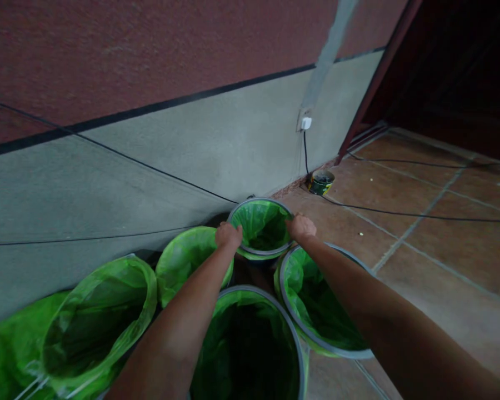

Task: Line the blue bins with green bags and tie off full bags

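Both arms reach forward to a round bin [261, 254] with a grey rim and a green bag lining it, close to the wall. My left hand [229, 235] is closed on the left side of its rim. On the right side of the same rim, my right hand [301, 226] is closed too. Below my left forearm stands a bin with a green bag [179, 261] folded over its edge. Nearest to me is a larger lined bin [302, 355] with a grey rim. Another lined bin [289, 311] stands under my right forearm.
A green-bagged bin [150, 278] and a loose green bag [4, 344] lie at the lower left. A small tin [321, 182] sits by the wall, below a white plug [306, 123]. Black cables cross the wall and tiled floor [441, 239]. A dark doorway is at the upper right.
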A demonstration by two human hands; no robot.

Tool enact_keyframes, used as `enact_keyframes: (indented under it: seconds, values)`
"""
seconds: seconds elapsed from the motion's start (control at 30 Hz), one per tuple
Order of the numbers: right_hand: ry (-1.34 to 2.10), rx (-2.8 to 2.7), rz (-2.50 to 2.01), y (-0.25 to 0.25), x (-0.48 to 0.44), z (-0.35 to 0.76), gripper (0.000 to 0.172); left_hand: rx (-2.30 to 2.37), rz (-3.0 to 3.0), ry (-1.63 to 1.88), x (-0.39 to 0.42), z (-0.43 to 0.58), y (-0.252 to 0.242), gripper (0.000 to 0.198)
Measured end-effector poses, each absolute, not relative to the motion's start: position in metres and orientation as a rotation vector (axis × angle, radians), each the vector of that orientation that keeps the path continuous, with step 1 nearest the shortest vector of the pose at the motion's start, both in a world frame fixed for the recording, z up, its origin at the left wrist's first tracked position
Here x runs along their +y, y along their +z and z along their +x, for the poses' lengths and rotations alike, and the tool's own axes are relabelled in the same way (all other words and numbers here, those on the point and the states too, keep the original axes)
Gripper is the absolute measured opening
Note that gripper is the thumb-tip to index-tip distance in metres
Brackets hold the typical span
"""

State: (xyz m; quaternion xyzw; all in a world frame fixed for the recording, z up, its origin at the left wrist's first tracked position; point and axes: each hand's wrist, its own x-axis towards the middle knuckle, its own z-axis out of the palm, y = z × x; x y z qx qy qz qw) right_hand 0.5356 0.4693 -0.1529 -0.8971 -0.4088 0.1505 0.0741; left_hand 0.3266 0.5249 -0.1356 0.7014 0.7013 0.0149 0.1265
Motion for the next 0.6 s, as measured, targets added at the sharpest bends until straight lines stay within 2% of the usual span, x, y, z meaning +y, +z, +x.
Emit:
enact_keyframes:
  seconds: [0.1, 0.3, 0.47, 0.6]
  values:
    - [0.354, -1.153, -2.623, -0.142, 0.452, 0.533, 0.049, 2.044, 2.059, 0.07, 0.519, 0.309, -0.118, 0.051]
    - [0.379, -1.294, -2.303, -0.11, 0.392, 0.495, 0.038, 1.814, 2.139, -0.019, 0.458, 0.18, -0.068, 0.031]
    - [0.649, -1.738, -1.856, -0.078, 0.348, 0.394, 0.031, 1.928, 1.896, -0.097, 0.358, 0.021, -0.032, 0.027]
    - [0.922, -2.338, -1.494, -0.059, 0.316, 0.279, 0.028, 2.216, 1.654, -0.362, 0.274, -0.069, -0.026, 0.032]
